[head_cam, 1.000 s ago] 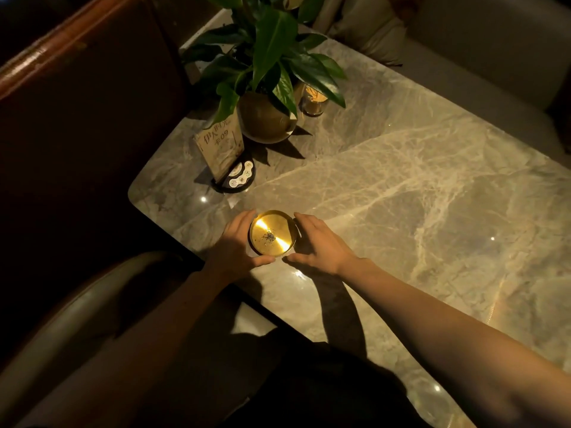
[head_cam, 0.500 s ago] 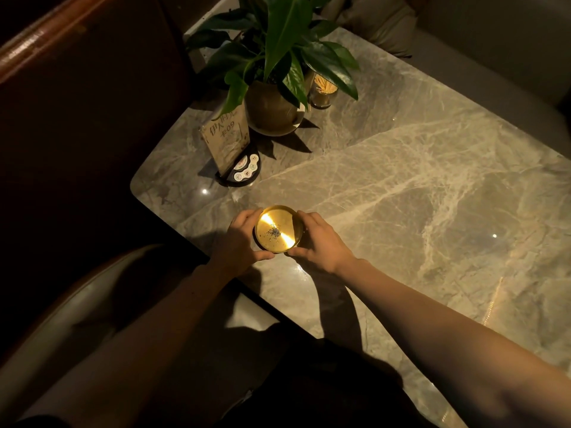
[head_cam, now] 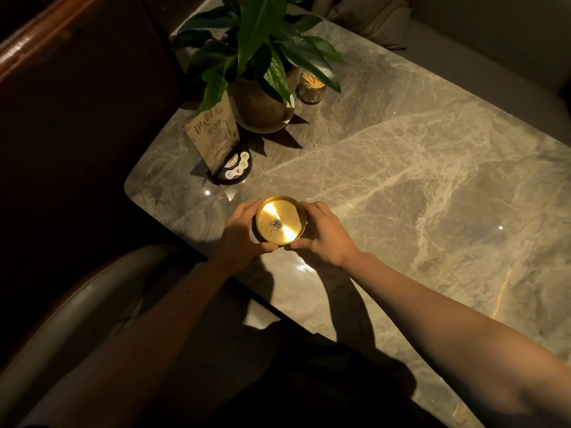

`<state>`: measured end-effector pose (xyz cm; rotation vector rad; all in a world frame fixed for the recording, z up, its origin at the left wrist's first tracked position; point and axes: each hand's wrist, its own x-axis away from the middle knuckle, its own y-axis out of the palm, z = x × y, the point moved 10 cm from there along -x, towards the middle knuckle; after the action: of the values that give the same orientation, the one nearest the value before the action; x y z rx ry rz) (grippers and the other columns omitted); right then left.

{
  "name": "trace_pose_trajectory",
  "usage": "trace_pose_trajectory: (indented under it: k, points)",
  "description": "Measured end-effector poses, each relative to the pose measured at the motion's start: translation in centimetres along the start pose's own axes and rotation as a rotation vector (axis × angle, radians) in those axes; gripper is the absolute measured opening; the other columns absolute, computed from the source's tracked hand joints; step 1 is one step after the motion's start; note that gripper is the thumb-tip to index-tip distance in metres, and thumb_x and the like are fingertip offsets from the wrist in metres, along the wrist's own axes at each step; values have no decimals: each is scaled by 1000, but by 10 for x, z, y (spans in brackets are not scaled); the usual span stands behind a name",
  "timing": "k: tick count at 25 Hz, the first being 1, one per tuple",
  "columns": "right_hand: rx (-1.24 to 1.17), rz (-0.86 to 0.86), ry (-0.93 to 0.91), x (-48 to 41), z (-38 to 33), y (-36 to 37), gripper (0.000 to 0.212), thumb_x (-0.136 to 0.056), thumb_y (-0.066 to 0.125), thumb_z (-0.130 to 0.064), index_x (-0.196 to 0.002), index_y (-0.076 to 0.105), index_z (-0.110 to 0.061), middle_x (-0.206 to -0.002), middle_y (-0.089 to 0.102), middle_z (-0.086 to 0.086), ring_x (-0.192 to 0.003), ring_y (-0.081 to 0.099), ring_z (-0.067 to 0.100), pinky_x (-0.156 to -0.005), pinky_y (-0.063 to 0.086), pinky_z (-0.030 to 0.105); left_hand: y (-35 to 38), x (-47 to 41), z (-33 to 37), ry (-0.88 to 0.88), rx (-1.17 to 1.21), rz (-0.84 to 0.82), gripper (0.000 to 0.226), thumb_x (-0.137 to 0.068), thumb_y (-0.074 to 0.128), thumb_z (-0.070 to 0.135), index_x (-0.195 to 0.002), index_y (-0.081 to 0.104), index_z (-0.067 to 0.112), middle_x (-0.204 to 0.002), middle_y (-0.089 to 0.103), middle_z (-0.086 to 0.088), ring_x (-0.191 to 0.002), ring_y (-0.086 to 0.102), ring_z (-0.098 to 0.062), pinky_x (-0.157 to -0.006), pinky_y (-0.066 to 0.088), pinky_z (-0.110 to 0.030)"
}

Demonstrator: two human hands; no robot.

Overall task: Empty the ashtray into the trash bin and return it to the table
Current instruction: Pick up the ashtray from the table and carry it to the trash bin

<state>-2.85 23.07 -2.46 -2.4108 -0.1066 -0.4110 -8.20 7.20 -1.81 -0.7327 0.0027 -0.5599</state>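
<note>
A round golden ashtray [head_cam: 279,218] with a small heap of grey ash in its middle is near the front left corner of the marble table [head_cam: 401,186]. My left hand [head_cam: 239,234] cups its left side and my right hand [head_cam: 323,234] cups its right side, thumbs at the near rim. Whether the ashtray rests on the table or is just above it I cannot tell. No trash bin is in view.
A potted plant [head_cam: 259,106] in a brass pot stands at the table's far left, with a table sign [head_cam: 213,134], a round call-button device [head_cam: 236,169] and a toothpick holder [head_cam: 312,89] around it. A padded chair [head_cam: 77,319] is at my left, a sofa beyond the table.
Both hands have closed in on the ashtray from its sides and now grip it. The view has shifted a little closer to the table.
</note>
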Motion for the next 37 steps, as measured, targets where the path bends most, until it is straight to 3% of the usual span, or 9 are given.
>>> trace_pose_trajectory:
  k: [4,10,12,17,23,27,30,37]
  points:
    - [-53,91,-16,21,4,-38,91,-64,87,-37,-140,43,-13,-128,49,4,-117,48,14,-100,41,26,5,-4,31,37,114,-29,101,-55,93,16,-142,43,7,-135,49,-6,-123,49,-18,-102,45,-29]
    - [-106,236,-20,70,26,-109,87,-63,87,-41,-137,47,-18,-130,51,-1,-115,52,11,-98,45,27,37,-16,100,107,197,-139,93,-58,92,23,-139,46,23,-130,45,9,-119,47,-6,-92,35,1]
    - [-128,284,-6,92,37,-132,87,-64,87,-39,-138,47,-18,-131,51,-2,-115,53,11,-98,45,26,50,-17,128,156,205,-156,92,-58,92,26,-138,47,27,-131,46,11,-119,47,-4,-90,33,4]
    - [-192,390,26,151,71,-182,85,-62,88,-34,-136,49,-18,-128,53,-3,-113,54,10,-100,47,30,93,-13,196,266,186,-218,94,-55,93,33,-137,48,31,-134,48,10,-123,48,-6,-94,35,0]
    - [-219,494,42,229,121,-231,86,-61,89,-35,-136,51,-18,-126,55,-5,-112,56,8,-98,49,30,153,11,281,391,186,-273,95,-53,93,38,-137,49,27,-130,51,8,-119,51,-4,-103,39,-16]
    - [-269,557,36,292,163,-268,85,-61,90,-30,-136,51,-20,-126,54,-4,-113,55,5,-98,47,23,206,33,335,408,196,-290,96,-52,91,43,-137,49,28,-128,50,16,-120,51,-2,-104,41,-19]
    - [-290,582,42,341,200,-293,86,-61,90,-29,-136,50,-23,-129,53,-5,-115,54,2,-98,44,15,252,56,377,407,192,-297,96,-54,93,36,-138,49,26,-132,50,8,-123,51,-6,-105,42,-20]
    - [-319,589,16,443,280,-349,86,-61,91,-27,-136,51,-22,-129,54,-3,-116,56,8,-101,46,21,351,108,464,391,195,-287,95,-53,91,42,-137,49,29,-132,51,8,-120,53,-4,-101,45,-21]
